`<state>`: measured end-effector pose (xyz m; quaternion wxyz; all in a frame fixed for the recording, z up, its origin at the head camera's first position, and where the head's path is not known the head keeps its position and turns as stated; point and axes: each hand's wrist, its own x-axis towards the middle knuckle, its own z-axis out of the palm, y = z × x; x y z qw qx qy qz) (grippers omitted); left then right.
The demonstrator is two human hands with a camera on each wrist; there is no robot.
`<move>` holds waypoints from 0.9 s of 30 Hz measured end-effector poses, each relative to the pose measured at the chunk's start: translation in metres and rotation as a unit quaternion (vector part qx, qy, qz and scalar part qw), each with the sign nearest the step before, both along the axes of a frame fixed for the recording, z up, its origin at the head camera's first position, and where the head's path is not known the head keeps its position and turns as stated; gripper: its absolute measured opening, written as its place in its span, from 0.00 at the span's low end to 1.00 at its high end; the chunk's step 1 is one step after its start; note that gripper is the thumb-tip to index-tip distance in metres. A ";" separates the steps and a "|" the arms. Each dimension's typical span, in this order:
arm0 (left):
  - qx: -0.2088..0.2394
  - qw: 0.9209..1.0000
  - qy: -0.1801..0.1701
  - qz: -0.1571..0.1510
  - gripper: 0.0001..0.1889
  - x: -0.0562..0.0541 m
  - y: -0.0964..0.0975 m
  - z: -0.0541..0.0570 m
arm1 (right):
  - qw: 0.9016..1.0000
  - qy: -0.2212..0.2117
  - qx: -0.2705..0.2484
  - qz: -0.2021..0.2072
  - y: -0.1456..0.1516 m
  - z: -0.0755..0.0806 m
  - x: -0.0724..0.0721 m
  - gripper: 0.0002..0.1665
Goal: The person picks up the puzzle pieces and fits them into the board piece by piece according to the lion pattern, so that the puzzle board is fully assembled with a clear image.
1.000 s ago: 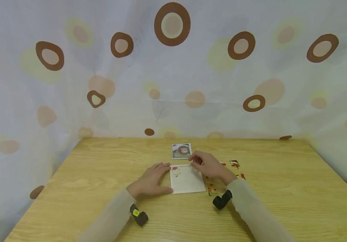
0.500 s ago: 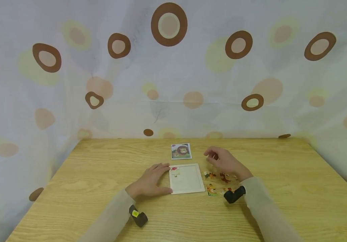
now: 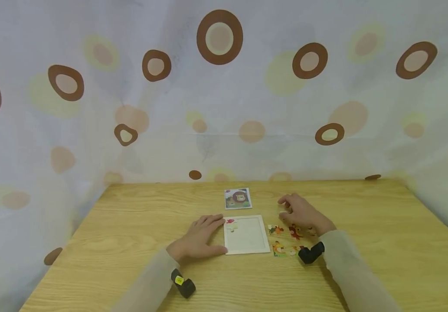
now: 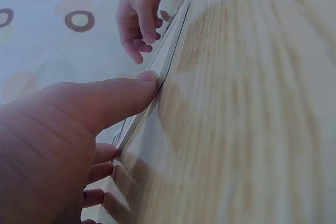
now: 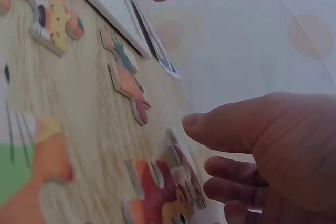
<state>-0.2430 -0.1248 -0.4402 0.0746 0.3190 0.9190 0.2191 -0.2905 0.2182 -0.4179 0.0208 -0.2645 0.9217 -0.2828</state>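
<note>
My left hand [image 3: 200, 239] lies along the left side of a white puzzle tray [image 3: 249, 242], thumb at the near corner and fingertips at the far one. In the left wrist view, its thumb [image 4: 123, 98] presses the tray's edge. One puzzle piece with a red patch [image 3: 231, 225] sits in the tray's far left corner. My right hand [image 3: 301, 212] hovers over the loose pieces right of the tray, thumb and fingers apart and nothing between them. A dark red piece [image 5: 186, 174] lies close beside its fingertips in the right wrist view.
Beyond the tray lies a small lion picture card [image 3: 237, 199]. Several loose pieces, such as an orange one [image 3: 278, 249] and a green-orange one [image 3: 276, 229], lie on the wooden table [image 3: 130, 216]. A dotted cloth [image 3: 224, 95] hangs behind the table.
My right hand has moved rightward from the tray's far right corner to above the loose pieces. The left hand has stayed at the tray's left edge. The head view has shifted slightly.
</note>
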 end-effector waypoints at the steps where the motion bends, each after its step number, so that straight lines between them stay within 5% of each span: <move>1: 0.000 1.000 0.000 -0.001 0.42 0.000 0.000 0.000 | 1.000 -0.002 0.000 -0.001 -0.001 -0.001 0.000 0.19; 27: -0.002 1.000 -0.002 -0.001 0.42 -0.001 0.001 0.001 | 0.999 -0.018 0.048 0.002 0.012 0.004 0.000 0.14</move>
